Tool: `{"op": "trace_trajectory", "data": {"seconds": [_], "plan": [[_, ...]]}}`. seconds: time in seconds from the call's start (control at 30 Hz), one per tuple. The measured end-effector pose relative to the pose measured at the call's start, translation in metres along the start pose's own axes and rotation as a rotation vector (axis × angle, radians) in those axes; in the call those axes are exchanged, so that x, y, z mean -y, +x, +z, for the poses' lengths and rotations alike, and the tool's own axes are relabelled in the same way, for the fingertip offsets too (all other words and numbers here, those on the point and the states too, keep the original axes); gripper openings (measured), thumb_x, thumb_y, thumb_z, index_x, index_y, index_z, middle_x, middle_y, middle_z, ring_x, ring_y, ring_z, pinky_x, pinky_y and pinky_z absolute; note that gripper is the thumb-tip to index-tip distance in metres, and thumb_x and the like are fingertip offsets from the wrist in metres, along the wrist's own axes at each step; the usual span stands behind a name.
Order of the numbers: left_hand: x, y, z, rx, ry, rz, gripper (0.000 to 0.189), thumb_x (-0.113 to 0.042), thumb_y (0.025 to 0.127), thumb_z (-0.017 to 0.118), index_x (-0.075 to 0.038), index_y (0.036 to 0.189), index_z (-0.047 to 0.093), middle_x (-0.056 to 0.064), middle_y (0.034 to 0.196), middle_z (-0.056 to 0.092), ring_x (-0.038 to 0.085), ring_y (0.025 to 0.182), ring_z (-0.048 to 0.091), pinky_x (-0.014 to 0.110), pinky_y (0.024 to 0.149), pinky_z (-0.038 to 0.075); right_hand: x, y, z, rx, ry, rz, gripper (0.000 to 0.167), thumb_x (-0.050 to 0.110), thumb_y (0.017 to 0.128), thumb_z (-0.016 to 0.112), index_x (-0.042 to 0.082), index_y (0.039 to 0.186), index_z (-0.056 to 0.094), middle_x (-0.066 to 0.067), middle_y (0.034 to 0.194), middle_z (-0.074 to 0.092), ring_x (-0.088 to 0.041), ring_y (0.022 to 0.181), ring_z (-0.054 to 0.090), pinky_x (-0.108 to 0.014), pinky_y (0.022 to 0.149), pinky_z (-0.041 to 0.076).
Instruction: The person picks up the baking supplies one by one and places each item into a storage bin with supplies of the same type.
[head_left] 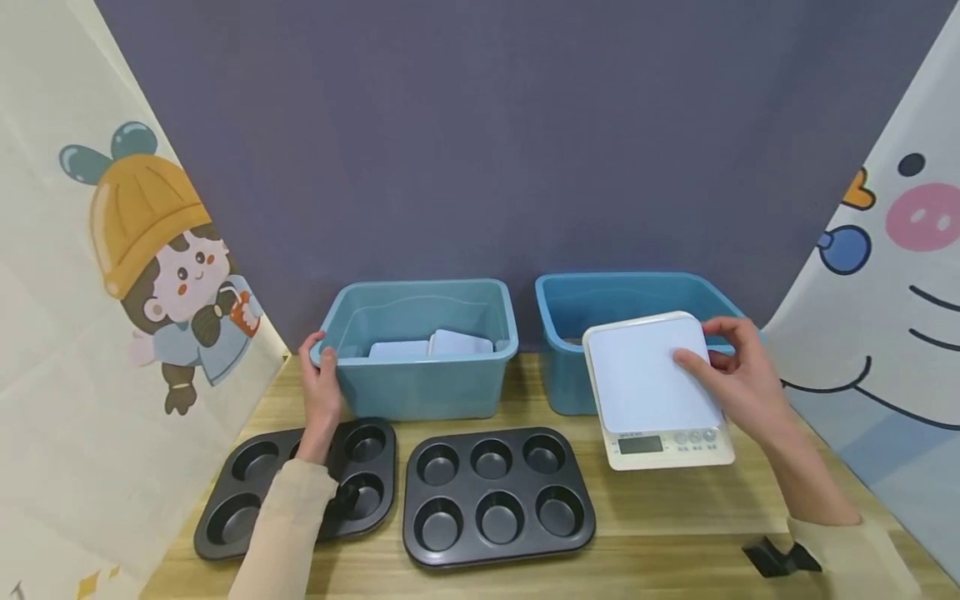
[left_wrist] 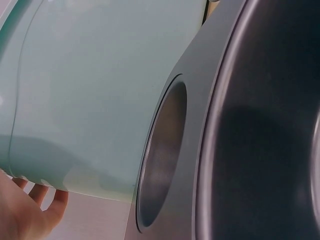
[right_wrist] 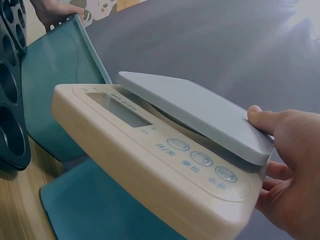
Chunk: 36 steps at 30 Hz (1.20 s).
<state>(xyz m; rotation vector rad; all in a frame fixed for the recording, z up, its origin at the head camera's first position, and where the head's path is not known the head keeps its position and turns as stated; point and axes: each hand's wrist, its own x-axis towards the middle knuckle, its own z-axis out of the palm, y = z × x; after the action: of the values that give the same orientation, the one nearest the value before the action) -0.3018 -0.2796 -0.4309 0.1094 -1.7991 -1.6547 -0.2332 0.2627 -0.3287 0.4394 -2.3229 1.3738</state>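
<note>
Scale: the kitchen scale (head_left: 652, 375) was up off the wooden table (head_left: 675, 512), tilted, in front of and partly over the right bin (head_left: 566, 387) as the head view had it; clearance to the rim, can't tell.
Right hand: the right hand (head_left: 738, 379) had the scale clamped at its right edge, thumb on the white platform, other fingers behind and mostly hidden.
Left hand: the left hand (head_left: 321, 390) gripped the left bin (head_left: 420, 390) at its near-left corner, fingers curled at the rim, thumb on the front wall.
Left bin contents: two flat white pieces (head_left: 460, 343) lay inside, side by side; too hidden to say if they were scales too.
Right bin contents: mostly blocked by the scale and front wall.
Tins: the left muffin tin (head_left: 352, 467) sat under the left forearm, the centre muffin tin (head_left: 495, 487) beside it, both on the table, neither held.
Done: scale in hand and raised; white pieces in the left bin.
Left: my read, partway; scale not yet set down, tins outside both bins.
</note>
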Motion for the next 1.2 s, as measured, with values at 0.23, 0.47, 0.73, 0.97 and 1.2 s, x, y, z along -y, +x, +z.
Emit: {"op": "trace_trajectory", "data": {"seconds": [0.23,0.47,0.73,0.97,1.2], "plan": [[-0.003,-0.001,-0.001,-0.003,0.004,0.002,0.043,-0.021,0.104,0.043,-0.007,0.144,0.037,0.019,0.147,0.037,0.027,0.127,0.037,0.032,0.102,0.026,0.006,0.008,0.01,0.013,0.028,0.002,0.043,0.015,0.096,0.065,0.024,0.127,0.037,0.012,0.119,0.045,-0.005,0.072,0.069,-0.032,0.052,0.057],[-0.001,0.0,0.0,-0.013,-0.015,0.0,0.043,-0.019,0.105,0.044,-0.006,0.145,0.036,0.017,0.149,0.035,0.024,0.126,0.036,0.027,0.102,0.026,0.016,0.021,0.021,0.005,0.059,0.007,0.044,0.02,0.096,0.066,0.019,0.129,0.036,0.005,0.119,0.047,-0.006,0.074,0.07,-0.035,0.052,0.057],[-0.012,-0.004,0.001,-0.002,-0.001,-0.006,0.044,-0.018,0.104,0.044,-0.003,0.145,0.036,0.017,0.147,0.036,0.025,0.127,0.036,0.027,0.103,0.026,0.028,0.035,0.032,0.015,0.104,0.005,0.047,0.024,0.095,0.066,0.016,0.13,0.036,0.0,0.125,0.046,-0.009,0.074,0.07,-0.036,0.053,0.057],[-0.004,-0.006,-0.001,-0.012,0.011,-0.014,0.044,-0.023,0.105,0.043,-0.007,0.145,0.036,0.016,0.148,0.035,0.027,0.128,0.035,0.031,0.104,0.026,0.033,0.049,0.045,0.051,0.121,-0.033,0.05,0.023,0.095,0.067,0.012,0.132,0.035,-0.006,0.131,0.044,-0.008,0.076,0.07,-0.035,0.054,0.058],[-0.002,-0.004,0.0,-0.015,0.011,-0.002,0.045,-0.026,0.104,0.044,-0.006,0.145,0.036,0.016,0.147,0.036,0.025,0.128,0.036,0.031,0.104,0.026,0.046,0.066,0.054,0.035,0.143,-0.04,0.049,0.025,0.094,0.068,0.013,0.131,0.036,-0.004,0.131,0.047,-0.007,0.075,0.07,-0.033,0.056,0.057]]}}
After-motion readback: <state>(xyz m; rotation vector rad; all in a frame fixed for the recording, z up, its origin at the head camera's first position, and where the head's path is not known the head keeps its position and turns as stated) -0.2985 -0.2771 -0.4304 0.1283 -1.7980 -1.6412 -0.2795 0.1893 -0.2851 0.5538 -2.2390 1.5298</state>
